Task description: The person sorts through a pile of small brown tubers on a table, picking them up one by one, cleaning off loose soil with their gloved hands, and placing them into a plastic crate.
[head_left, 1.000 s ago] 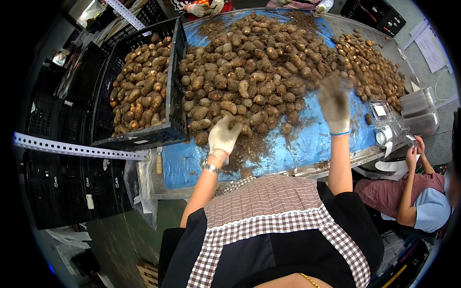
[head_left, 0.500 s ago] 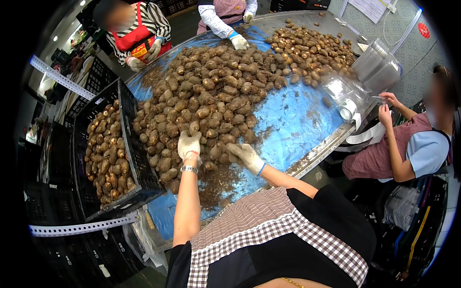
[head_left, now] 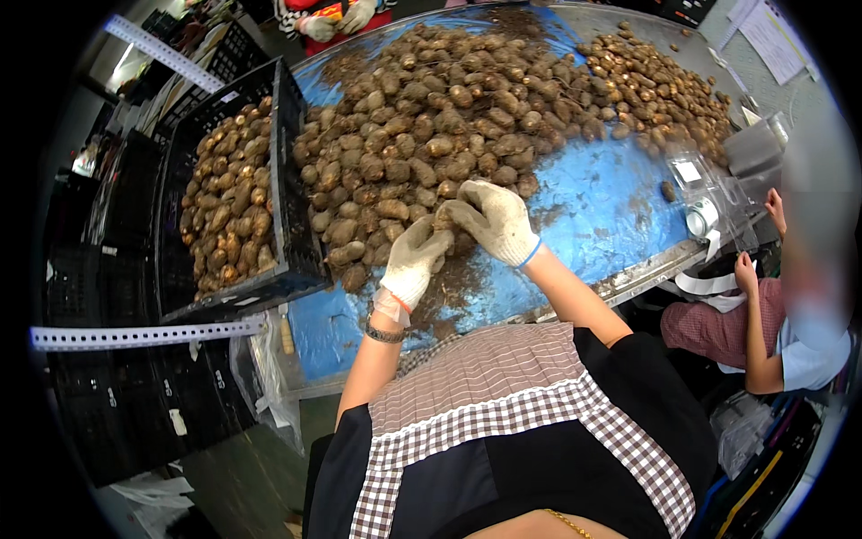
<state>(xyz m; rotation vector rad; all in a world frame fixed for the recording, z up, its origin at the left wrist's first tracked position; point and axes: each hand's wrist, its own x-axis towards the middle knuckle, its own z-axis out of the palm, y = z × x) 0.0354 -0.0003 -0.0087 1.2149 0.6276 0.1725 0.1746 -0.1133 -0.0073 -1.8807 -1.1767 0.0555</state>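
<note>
My left hand [head_left: 418, 258] and my right hand [head_left: 493, 220], both in pale work gloves with soiled fingers, meet over the near edge of a big heap of brown, hairy taro corms [head_left: 422, 112]. The fingers of both curl inward around a small taro corm, which they hide almost wholly. Loose soil and root bits [head_left: 453, 292] lie just under my wrists. To the left of the heap stands a black plastic crate [head_left: 285, 171] filled with cleaner-looking taro corms [head_left: 229, 202].
Blue sheeting [head_left: 584, 207] covers the metal table. A second group of smaller corms [head_left: 669, 94] lies far right. Clear plastic packs [head_left: 705, 180] and a white label roll [head_left: 701, 216] sit near a person at right. Another person's gloved hands [head_left: 337, 22] show across the table.
My hands have come together from apart, the right one moving toward the left and drawing close to it. The view has shifted, so the far workers have mostly left the picture.
</note>
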